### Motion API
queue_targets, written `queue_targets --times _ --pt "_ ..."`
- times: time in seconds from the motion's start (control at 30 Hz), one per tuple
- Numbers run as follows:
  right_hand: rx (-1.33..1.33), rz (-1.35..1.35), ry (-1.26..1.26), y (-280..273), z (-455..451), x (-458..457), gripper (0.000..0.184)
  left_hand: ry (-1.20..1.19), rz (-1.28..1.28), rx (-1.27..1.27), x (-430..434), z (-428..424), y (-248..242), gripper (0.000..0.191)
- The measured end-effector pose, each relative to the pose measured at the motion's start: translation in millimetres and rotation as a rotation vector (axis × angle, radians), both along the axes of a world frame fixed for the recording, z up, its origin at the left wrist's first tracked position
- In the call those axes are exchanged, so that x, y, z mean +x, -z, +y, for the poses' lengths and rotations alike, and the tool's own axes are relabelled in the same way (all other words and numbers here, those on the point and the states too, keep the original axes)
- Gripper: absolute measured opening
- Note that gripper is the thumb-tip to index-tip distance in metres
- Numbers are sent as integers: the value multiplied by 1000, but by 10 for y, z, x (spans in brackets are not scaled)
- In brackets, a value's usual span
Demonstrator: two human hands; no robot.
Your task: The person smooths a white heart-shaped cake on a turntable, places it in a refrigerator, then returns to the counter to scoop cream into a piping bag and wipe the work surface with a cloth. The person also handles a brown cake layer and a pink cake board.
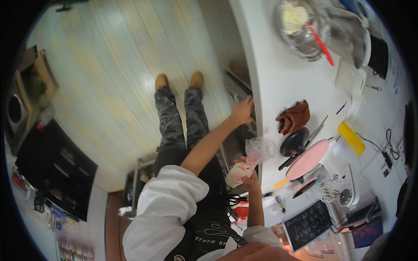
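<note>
My right hand point(251, 180) holds a plastic bag point(237, 175) with red print. Its lower part is full of an off-white substance, and the loose clear top point(260, 149) flares out over the white counter point(268, 114). My left arm crosses in front of me to the counter's front edge, where my left hand point(242, 111) is at the dark cabinet front point(236, 88) below the top. Its fingertips are partly hidden at that edge, so their grip is unclear. A crumpled brown cloth point(294, 117) lies on the counter, close to my left hand.
A black ladle point(295, 142) and a pink round plate-like item point(308, 160) are beyond the bag. Farther along are a wire whisk point(329, 193), a blackboard point(307, 225) and a yellow packet point(351, 138). A glass bowl point(302, 42) with a red spatula point(320, 44) stands at upper right.
</note>
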State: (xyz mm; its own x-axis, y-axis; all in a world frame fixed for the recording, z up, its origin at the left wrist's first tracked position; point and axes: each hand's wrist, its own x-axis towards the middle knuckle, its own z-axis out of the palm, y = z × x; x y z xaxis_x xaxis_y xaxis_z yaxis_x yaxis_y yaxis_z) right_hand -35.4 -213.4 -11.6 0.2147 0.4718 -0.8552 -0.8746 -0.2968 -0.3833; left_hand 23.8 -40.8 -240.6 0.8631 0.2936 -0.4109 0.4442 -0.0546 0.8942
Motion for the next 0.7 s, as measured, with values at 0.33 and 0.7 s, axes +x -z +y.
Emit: queue_targets --times 0.33,0.7 --pt "-210 -73 -420 1105 643 259 83 -493 17 210 -2638 1205 92 33" --pt "-547 -1686 -478 2893 3095 1764 78 -839 83 205 -4115 3001 116 48"
